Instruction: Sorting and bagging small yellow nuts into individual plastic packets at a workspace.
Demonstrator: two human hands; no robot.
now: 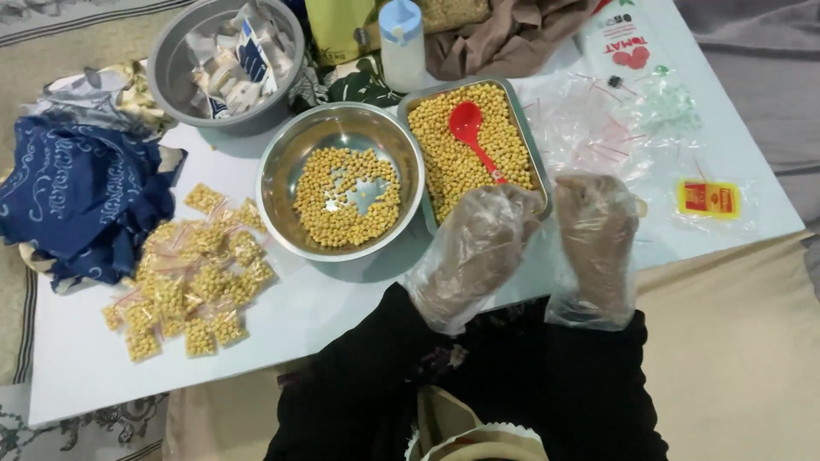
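Head view. We look down on a white desk (pixel 359 299) at which a person in dark sleeves works, both hands in loose clear plastic gloves. The left hand (pixel 474 252) lies at the near corner of a rectangular metal tray (pixel 536 171) filled with yellow beans, just beside the handle end of a red spoon (pixel 471 137) whose bowl rests on the beans. We cannot tell whether its grip has closed on the handle, because the glove hides the fingers. The right hand (pixel 596 230) sits just to the right of the tray, fingers curled downward over the desk edge; whether this grip holds anything cannot be told either.

Left of the tray, and touching it, stands a round steel bowl (pixel 282 171) with a thin layer of the same beans. Further left lies a heap of small filled clear packets (pixel 192 273) beside a blue patterned cloth (pixel 77 196). Behind the bowl is a grey basin (pixel 171 77) of torn wrappers, and a white bottle with a pale blue cap (pixel 401 47). Empty clear bags (pixel 598 128) are spread right of the tray, near a small red-and-yellow sachet (pixel 707 198).
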